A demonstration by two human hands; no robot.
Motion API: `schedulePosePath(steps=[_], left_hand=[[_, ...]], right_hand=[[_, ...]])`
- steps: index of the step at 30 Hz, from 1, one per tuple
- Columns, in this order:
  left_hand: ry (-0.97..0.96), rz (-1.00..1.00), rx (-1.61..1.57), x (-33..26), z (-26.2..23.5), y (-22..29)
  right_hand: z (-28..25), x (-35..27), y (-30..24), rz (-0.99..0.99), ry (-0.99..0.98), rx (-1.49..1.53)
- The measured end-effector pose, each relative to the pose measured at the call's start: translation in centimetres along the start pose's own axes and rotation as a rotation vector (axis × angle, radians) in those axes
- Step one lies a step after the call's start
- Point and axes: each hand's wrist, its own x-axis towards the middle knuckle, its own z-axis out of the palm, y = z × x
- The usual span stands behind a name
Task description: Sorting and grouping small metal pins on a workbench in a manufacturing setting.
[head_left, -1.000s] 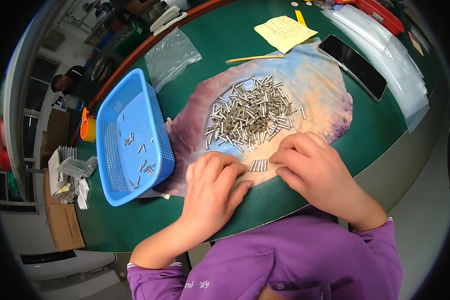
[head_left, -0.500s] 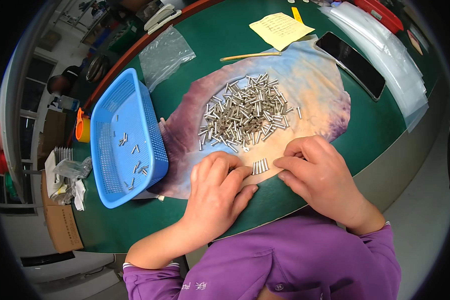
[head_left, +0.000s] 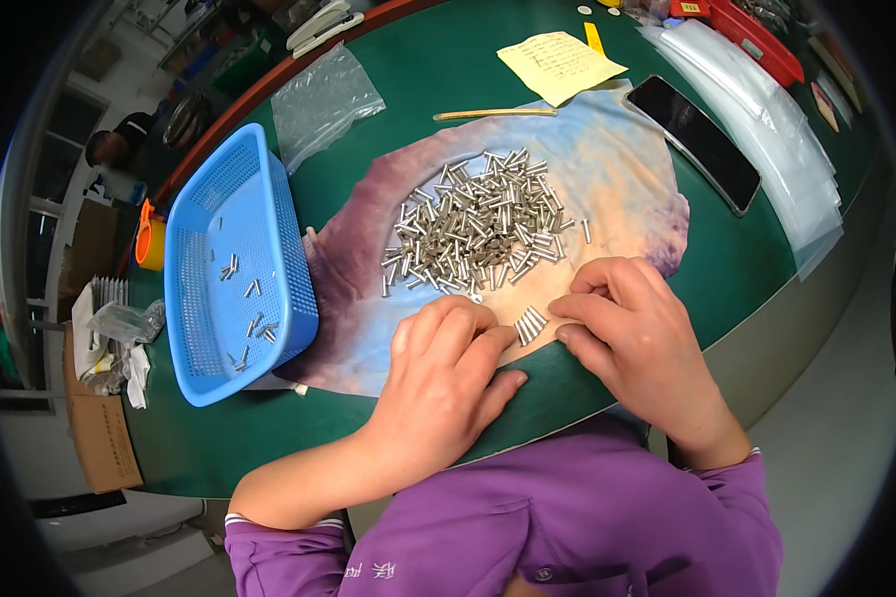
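Pins [head_left: 531, 324] — left hand [head_left: 438, 370] palm-down, right hand [head_left: 635, 333] curled — just beside.

Left grip [head_left: 446, 373]: some curled fingertips hidden beneath the knuckles; contact with the short row of metal pins [head_left: 531, 324] cannot be confirmed. Right grip [head_left: 637, 333]: inner side of the curled fingers concealed. Pin pile [head_left: 478, 224]: lower layers covered by upper ones. Yellow note [head_left: 560, 66]: handwriting too small to read. Background person [head_left: 119, 144]: blurred. Purple garment [head_left: 587, 507]: cut off by lower edge.
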Motion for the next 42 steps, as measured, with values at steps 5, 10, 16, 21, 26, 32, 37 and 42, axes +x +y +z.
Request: schedulePosePath(steps=[5, 10, 16, 21, 26, 32, 37, 42], left_hand=[[0.012, -0.028, -0.041, -0.3, -0.3, -0.7], [-0.011, -0.156, -0.186, -0.8, -0.9, -1.2], [0.027, -0.142, -0.260, -0.6, -0.9, -1.5], [-0.038, -0.209, -0.291, 0.4, -1.1, -1.6], [-0.080, -0.243, -0.304, 1.2, -1.0, -1.1], [-0.040, -0.214, -0.311, 1.0, -0.3, -1.2], [-0.029, -0.184, -0.291, 0.5, 0.1, -1.1], [-0.009, -0.187, -0.272, 0.2, 0.5, -1.1]], right_hand=[[0.3, 0.2, 0.1, -0.019, -0.007, 0.017], [0.6, 0.2, -0.3, -0.023, -0.028, 0.038], [1.2, 0.3, -0.2, -0.059, -0.023, 0.042], [1.9, 0.6, -0.6, 0.024, 0.012, 0.072], [2.8, 0.9, -0.9, 0.085, 0.023, 0.150], [2.9, 0.9, -1.0, 0.104, -0.022, 0.163], [3.1, 0.6, -1.1, 0.103, -0.029, 0.180], [3.2, 0.4, -0.9, 0.032, -0.020, 0.141]])
